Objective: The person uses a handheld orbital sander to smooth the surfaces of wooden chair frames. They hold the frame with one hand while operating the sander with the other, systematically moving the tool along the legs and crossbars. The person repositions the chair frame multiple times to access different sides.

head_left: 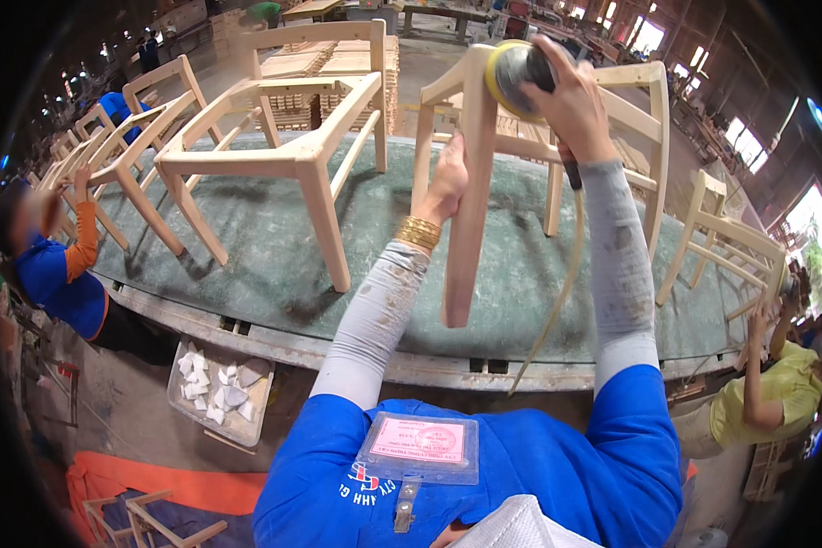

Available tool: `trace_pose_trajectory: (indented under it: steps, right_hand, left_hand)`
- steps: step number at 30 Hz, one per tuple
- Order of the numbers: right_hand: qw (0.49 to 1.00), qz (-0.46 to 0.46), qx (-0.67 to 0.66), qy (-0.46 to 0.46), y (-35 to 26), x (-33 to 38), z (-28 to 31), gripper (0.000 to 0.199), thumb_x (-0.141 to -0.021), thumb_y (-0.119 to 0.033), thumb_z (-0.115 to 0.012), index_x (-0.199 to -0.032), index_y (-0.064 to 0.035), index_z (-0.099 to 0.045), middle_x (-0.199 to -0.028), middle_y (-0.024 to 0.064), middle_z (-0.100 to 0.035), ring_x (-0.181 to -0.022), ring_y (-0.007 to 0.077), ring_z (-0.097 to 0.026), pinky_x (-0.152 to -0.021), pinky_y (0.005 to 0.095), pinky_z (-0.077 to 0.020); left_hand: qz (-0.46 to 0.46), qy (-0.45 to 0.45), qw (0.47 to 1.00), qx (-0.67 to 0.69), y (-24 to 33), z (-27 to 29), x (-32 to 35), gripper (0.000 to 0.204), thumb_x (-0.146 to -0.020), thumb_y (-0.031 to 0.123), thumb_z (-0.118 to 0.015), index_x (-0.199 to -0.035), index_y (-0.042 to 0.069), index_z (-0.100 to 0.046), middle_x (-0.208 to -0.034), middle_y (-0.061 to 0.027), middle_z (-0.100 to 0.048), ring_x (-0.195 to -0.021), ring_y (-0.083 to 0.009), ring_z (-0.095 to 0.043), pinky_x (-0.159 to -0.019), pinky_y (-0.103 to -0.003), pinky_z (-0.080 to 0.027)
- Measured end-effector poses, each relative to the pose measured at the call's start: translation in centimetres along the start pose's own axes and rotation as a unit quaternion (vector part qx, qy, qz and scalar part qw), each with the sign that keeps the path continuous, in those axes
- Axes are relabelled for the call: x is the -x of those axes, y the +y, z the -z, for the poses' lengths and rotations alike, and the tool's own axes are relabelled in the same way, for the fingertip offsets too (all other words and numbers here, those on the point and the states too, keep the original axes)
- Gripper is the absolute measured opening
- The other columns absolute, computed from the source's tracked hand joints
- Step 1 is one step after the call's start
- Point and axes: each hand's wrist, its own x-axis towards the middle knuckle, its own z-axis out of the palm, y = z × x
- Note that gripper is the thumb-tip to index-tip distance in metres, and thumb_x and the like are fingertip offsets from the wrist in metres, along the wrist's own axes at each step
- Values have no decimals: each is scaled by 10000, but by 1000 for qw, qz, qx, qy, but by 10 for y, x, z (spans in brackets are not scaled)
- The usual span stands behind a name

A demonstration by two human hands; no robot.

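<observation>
While I watch from the remote end, the pale, unfinished wooden chair frame (468, 215) seems to stand upright on the long, green-topped worktable (384, 315), backrest to the right. Using that chair frame as landmark.

Left hand (446, 183): on the left side of its near leg, in contact. Fingers go behind the wood, so I can't tell if they wrap or just brace. Right hand (571, 105): at the top of the same leg, fingers curled over the black cap of a round, grey power sander with a yellow rim (511, 78), firmly clasping it. Rim sits against the leg's upper end. Tan flexible hose (575, 251) hangs right of the leg.

Handling, my estimate: frame is stiff, fairly light, open, so it probably skids or tips under side load. Bare wood may be slick if dusty. I'd hold the leg mid-length, clear of the disc, and palm the sander's cap; expect it denser than it looks, with some hose drag.

Left of the chair frame: a similar pale wooden chair (237, 167), then a co-worker in blue with orange sleeves (59, 288). Right: a co-worker in yellow-green (767, 393).
</observation>
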Motion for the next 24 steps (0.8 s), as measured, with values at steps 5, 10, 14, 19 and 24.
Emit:
trace_pose_trajectory:
  steps: [5, 10, 14, 19, 24]
  right_hand:
    - [999, -27, 31, -25, -12, 8, 0, 689, -684, -285, -749, -1303, -363, -459, -966, 208, -541, -830, 377, -615, -739, 439, -511]
    - [999, -18, 28, -37, -25, 4, 2, 669, -697, -286, -737, -1300, -366, -460, -952, 209, -531, -804, 385, -619, -719, 436, -514]
    - [997, -28, 53, -40, -45, -4, 6, 671, -696, -281, -740, -1300, -364, -462, -952, 209, -527, -790, 388, -624, -707, 448, -515]
    - [999, -14, 23, -36, -42, 18, 14, 660, -702, -248, -735, -1296, -355, -468, -950, 203, -533, -786, 395, -622, -704, 444, -513]
    - [999, -29, 23, -35, -41, 20, 21, 677, -688, -253, -741, -1298, -363, -469, -951, 192, -536, -784, 389, -618, -704, 446, -515]
  left_hand:
    - [65, -46, 996, 28, 37, -11, 14, 514, -1013, 345, -285, -1295, -70, -396, -1305, -165, -447, -1205, -217, -409, -1006, -292, -316]
    - [42, -47, 998, 9, 48, -12, 26, 560, -1010, 359, -291, -1312, -100, -397, -1357, -184, -441, -1266, -233, -396, -1058, -294, -288]
    - [62, -64, 994, 59, 36, -5, 23, 529, -1013, 327, -275, -1303, -95, -408, -1326, -178, -470, -1231, -224, -424, -1043, -297, -304]
    - [74, -97, 985, 125, 39, -10, 30, 492, -1013, 299, -271, -1299, -70, -425, -1295, -161, -493, -1202, -210, -443, -1030, -297, -318]
    - [56, -75, 991, 93, 48, -13, 39, 465, -1013, 292, -271, -1267, -48, -462, -1248, -125, -523, -1154, -187, -476, -994, -291, -354]
